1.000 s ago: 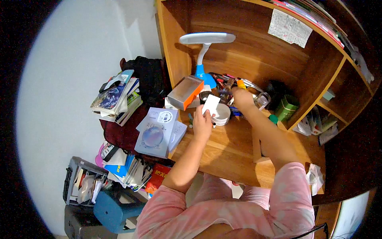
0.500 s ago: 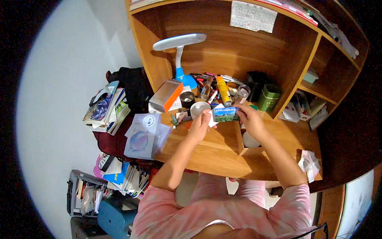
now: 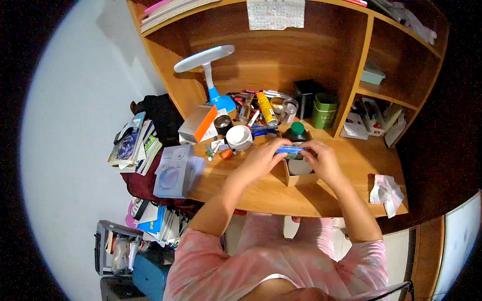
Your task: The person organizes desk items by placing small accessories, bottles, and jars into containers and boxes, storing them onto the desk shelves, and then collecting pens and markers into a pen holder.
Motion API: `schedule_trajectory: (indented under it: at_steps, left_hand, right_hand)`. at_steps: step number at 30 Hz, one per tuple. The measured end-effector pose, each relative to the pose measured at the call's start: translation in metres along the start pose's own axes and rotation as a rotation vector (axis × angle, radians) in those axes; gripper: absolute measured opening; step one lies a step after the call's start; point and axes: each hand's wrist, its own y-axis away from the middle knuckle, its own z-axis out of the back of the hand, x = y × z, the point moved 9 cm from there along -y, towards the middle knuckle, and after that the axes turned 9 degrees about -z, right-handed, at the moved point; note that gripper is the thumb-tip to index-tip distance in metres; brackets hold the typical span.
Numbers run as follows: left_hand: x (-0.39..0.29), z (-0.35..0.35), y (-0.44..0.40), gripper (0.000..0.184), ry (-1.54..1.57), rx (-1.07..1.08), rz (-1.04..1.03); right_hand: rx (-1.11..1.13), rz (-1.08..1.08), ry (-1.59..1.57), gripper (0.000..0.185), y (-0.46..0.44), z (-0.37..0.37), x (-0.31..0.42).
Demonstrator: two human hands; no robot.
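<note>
Both my hands pinch a small blue printed card [image 3: 290, 149] by its two ends, above the open cardboard box on the desk. My left hand [image 3: 262, 159] is closed on its left end, and my right hand [image 3: 321, 159] on its right end. The card is tilted so that mostly a narrow blue strip with pale print shows. Beneath it, the cardboard box [image 3: 301, 180] holds a dark bottle with a green cap [image 3: 297, 128] and a round whitish item [image 3: 300, 167]. A white jar [image 3: 239, 138] stands left of my hands.
A blue-and-white desk lamp [image 3: 221, 100], an orange-and-grey box [image 3: 201, 124], a yellow tube [image 3: 267, 109] and many pens lie toward the back. A green tin [image 3: 325, 111] stands at right. Pale boxes [image 3: 173, 173] sit at the left edge; a crumpled tissue [image 3: 386, 194] lies far right.
My hands have come closer together over the cardboard box. The card has tilted from showing its landscape face to a narrow strip. A white piece by my left hand no longer shows. The view has shifted.
</note>
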Motion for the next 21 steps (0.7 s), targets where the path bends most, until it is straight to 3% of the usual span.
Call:
schedule_trajectory:
  at_steps: [4, 7, 9, 12, 13, 16, 21]
  left_hand:
    - [-0.007, 0.006, -0.004, 0.049, 0.143, -0.354, -0.080]
    - [0.042, -0.022, 0.014, 0.049, 0.212, -0.519, 0.047]
    - [0.060, -0.039, 0.029, 0.045, 0.236, -0.601, 0.106]
    - [0.065, -0.052, 0.034, 0.047, 0.299, -0.597, 0.085]
    - [0.053, -0.048, 0.033, 0.048, 0.188, -0.558, 0.034]
    - [0.051, -0.058, 0.031, 0.050, 0.188, -0.439, 0.079]
    - [0.035, -0.053, 0.028, 0.051, 0.116, -0.423, 0.025]
  right_hand:
    - [-0.122, -0.290, -0.204, 0.010, 0.024, 0.022, -0.038]
    - [-0.311, -0.376, -0.404, 0.008, 0.044, 0.037, -0.060]
    - [-0.377, -0.425, -0.362, 0.009, 0.056, 0.037, -0.071]
    - [-0.457, -0.415, -0.234, 0.013, 0.064, 0.030, -0.082]
    - [-0.475, -0.399, -0.180, 0.014, 0.067, 0.027, -0.082]
    - [-0.463, -0.387, -0.078, 0.015, 0.065, 0.020, -0.077]
    - [-0.435, -0.400, 0.096, 0.015, 0.059, 0.006, -0.081]
